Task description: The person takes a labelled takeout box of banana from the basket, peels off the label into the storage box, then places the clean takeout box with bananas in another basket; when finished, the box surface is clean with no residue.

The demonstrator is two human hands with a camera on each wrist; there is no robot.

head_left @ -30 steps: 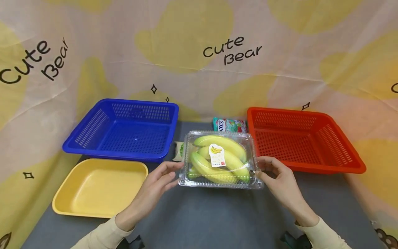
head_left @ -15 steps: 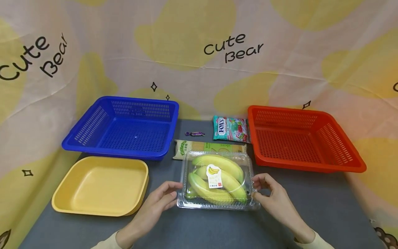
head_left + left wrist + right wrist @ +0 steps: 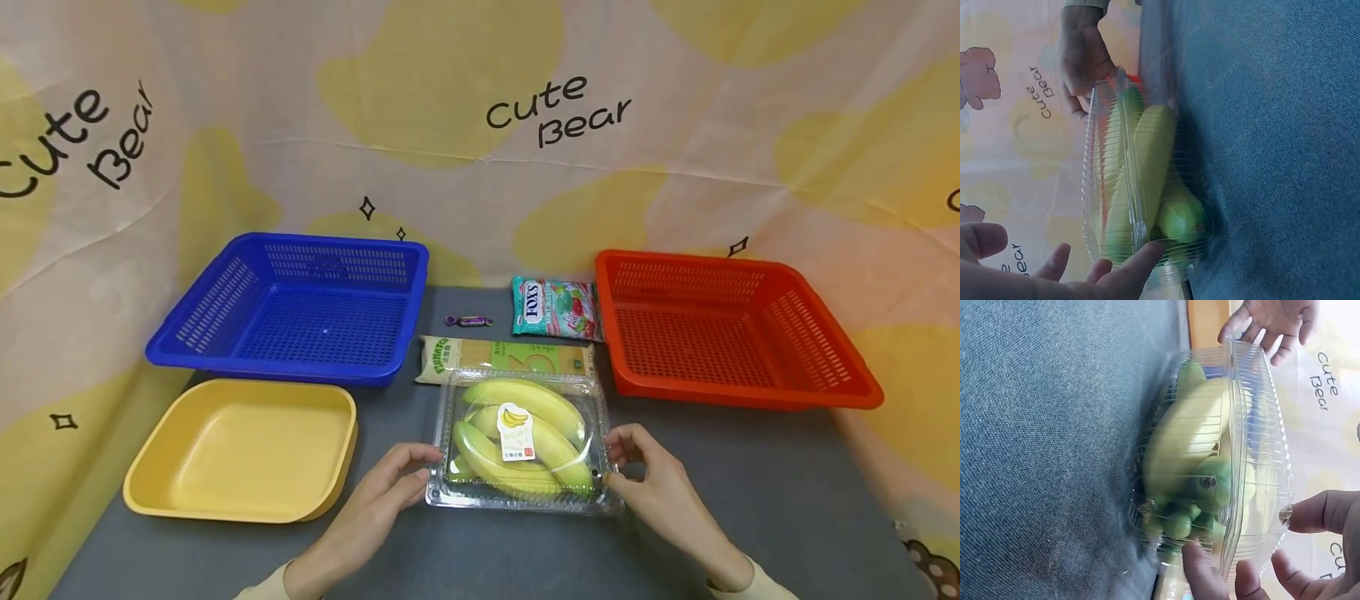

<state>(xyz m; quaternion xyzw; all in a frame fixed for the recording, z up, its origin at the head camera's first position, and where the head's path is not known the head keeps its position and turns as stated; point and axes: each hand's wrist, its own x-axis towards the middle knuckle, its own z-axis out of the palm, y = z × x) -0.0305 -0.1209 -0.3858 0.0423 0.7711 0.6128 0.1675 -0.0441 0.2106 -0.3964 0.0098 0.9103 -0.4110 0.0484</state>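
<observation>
A clear plastic clamshell box of bananas (image 3: 517, 437) with a white label lies on the grey table in the head view. My left hand (image 3: 382, 500) is at its left side, fingertips right at the rim. In the left wrist view one straight finger touches the box wall and the thumb stands apart. At the right side is my right hand (image 3: 663, 492), thumb and fingers spread around the rim's edge. The right wrist view has the thumb (image 3: 1316, 512) by the lid and a finger (image 3: 1200, 572) against the side. Neither hand is curled round the box.
Behind the box lies a noodle packet (image 3: 487, 357), with a purple wrapped candy (image 3: 468, 321) and a FOX'S candy bag (image 3: 551, 308) farther back. A blue basket (image 3: 281, 367) and a yellow tub (image 3: 240, 510) stand left, a red basket (image 3: 738, 396) right.
Both hands have brought the banana box nearer and down onto the table, uncovering the noodle packet and candy behind it. Over the last half second box and hands have hardly moved.
</observation>
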